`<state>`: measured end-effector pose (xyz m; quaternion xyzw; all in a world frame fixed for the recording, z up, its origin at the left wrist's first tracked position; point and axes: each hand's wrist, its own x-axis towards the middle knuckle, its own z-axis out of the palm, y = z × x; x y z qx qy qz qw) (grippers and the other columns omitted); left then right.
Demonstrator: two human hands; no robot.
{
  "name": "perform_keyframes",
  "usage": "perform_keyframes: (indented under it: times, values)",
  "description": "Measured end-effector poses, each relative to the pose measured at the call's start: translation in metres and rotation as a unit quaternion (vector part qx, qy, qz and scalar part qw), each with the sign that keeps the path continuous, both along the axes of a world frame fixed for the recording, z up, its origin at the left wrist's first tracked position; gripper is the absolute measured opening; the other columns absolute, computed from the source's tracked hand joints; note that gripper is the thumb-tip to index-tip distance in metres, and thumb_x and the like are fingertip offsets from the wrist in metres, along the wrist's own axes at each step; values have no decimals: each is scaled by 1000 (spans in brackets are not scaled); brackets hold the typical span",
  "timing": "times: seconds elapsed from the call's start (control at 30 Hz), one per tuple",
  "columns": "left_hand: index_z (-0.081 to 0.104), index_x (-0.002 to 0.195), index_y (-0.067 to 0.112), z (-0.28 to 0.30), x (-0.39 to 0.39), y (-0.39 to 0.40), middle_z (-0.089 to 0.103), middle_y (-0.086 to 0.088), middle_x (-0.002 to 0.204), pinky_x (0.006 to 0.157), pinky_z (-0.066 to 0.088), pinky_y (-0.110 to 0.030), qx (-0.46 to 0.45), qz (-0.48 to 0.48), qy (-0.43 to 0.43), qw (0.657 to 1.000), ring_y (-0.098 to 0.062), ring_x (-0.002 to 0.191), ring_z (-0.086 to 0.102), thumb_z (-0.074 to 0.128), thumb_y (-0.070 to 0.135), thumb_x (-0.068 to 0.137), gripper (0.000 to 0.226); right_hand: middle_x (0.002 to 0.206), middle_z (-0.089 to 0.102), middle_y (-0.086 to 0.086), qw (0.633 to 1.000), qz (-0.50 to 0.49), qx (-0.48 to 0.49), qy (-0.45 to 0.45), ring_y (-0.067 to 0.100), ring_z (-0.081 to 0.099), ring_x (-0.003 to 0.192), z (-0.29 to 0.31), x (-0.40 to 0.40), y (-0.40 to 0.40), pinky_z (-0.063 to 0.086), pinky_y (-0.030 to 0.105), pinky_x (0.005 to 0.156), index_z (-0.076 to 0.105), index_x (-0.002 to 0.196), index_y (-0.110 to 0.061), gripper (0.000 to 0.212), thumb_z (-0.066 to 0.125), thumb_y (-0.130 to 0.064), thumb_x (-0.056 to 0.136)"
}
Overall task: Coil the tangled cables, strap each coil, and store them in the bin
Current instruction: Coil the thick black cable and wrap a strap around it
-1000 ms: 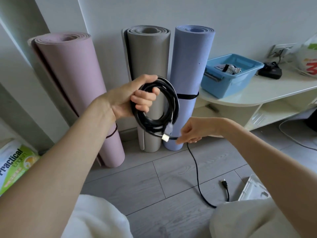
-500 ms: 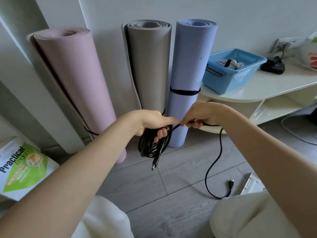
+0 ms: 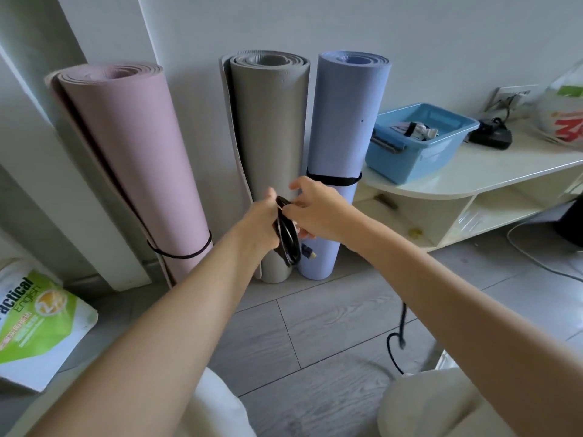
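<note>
The black cable coil (image 3: 287,236) is now held upright between both hands, in front of the grey mat (image 3: 268,146) and the blue mat (image 3: 342,137). Half a second ago the coil was hanging lower and its plug was dangling below the left hand; now the bundle is raised and is seen almost edge-on. One plug end (image 3: 310,254) is seen just beside the lower part of the coil.

The left hand (image 3: 259,223) is wrapped around the loops, with the fingers curled on the far side, so the coil is gripped firmly. The right hand (image 3: 312,209) is brought against the top of the coil; its thumb and first fingers seem to pinch the strand there, while the upper fingers are spread loosely. How tight this pinch is cannot be told exactly.

The free tail (image 3: 398,337) is much shorter than a second ago — only a small loop is left hanging under the right forearm, close to the floor. From this it is judged that the coiling of this cable is nearly finished and only the last turn remains.

No strap is seen on the coil yet. The bin (image 3: 419,159) is standing on the white shelf (image 3: 492,175), well apart from the hands, and something is already lying in it — so the strapping and storing are judged not done for this cable.
</note>
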<state>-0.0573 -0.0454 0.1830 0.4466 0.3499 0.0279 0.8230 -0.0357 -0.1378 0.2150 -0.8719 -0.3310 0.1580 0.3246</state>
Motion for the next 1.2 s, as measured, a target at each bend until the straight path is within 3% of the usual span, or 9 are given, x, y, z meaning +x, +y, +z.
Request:
perform_keyframes:
  times: [0.07, 0.17, 0.27, 0.4, 0.6, 0.7, 1.0, 1.1, 1.2]
  values:
    - [47, 121, 3, 3, 2, 11, 60, -10, 81, 50, 49, -36, -4, 83, 2, 997, -24, 66, 62, 26, 46, 100, 52, 96, 68, 9, 999, 25, 35, 2, 12, 54, 46, 3, -7, -4, 44, 20, 40, 45, 120, -9, 28, 42, -12, 93]
    - [40, 107, 11, 12, -2, 28, 64, -8, 54, 38, 47, -26, -103, 178, -62, 977, -17, 36, 59, 28, 48, 99, 40, 57, 58, 4, 993, 72, 66, 70, 10, 37, 30, 3, -15, -17, 30, 15, 32, 55, 101, -14, 24, 32, -8, 97]
    - [40, 95, 9, 20, -6, 38, 60, -5, 42, 51, 50, -25, -131, 212, -97, 964, -13, 34, 58, 31, 45, 100, 38, 51, 38, 1, 985, 80, 99, 115, 8, 26, 36, -4, -11, -30, 23, 13, 36, 64, 96, -6, 29, 36, -13, 99]
    - [39, 83, 9, 26, -10, 38, 58, -6, 40, 49, 50, -24, -77, 160, -75, 981, -12, 32, 56, 40, 43, 98, 37, 54, 28, -1, 935, 7, 246, 255, 5, 20, 37, 2, 4, -44, 14, 15, 35, 60, 102, -1, 33, 33, -20, 102]
    - [39, 115, 11, 17, -19, 28, 71, -12, 65, 46, 50, -20, 82, -159, -4, 984, -16, 53, 68, 40, 42, 98, 36, 50, 26, -6, 961, -41, 181, 203, 6, 19, 39, -1, 12, -47, 16, 15, 36, 62, 92, -4, 35, 34, -23, 102]
    - [57, 103, 16, 16, -20, 22, 72, -18, 87, 54, 50, -20, 82, -257, -8, 963, -21, 74, 72, 31, 45, 99, 39, 46, 26, -8, 960, -22, 204, 188, 6, 19, 37, 0, 5, -39, 17, 15, 35, 60, 86, -5, 35, 34, -21, 102]
    - [55, 83, 6, 9, -11, 16, 66, -5, 54, 49, 51, -23, 151, -186, 11, 971, -13, 50, 65, 40, 31, 100, 34, 46, 25, -5, 952, 66, 254, 156, 5, 21, 35, 22, -20, -35, 35, 16, 44, 61, 93, 10, 38, 35, -17, 101]
    - [43, 68, 11, 1, -8, 15, 51, -4, 40, 39, 39, -9, 78, -131, -5, 988, -10, 41, 55, 29, 4, 101, 37, 51, 24, 1, 950, 135, 247, 137, 9, 19, 40, 27, -30, -31, 25, 14, 39, 63, 92, 7, 38, 34, -17, 101]
    - [45, 68, 7, 8, -5, 11, 52, -6, 46, 40, 43, -14, 138, -136, -9, 981, -12, 42, 53, 38, 17, 100, 34, 52, 22, 1, 941, 127, 265, 168, 9, 17, 41, 28, -22, -34, 17, 17, 38, 63, 93, 6, 38, 36, -18, 101]
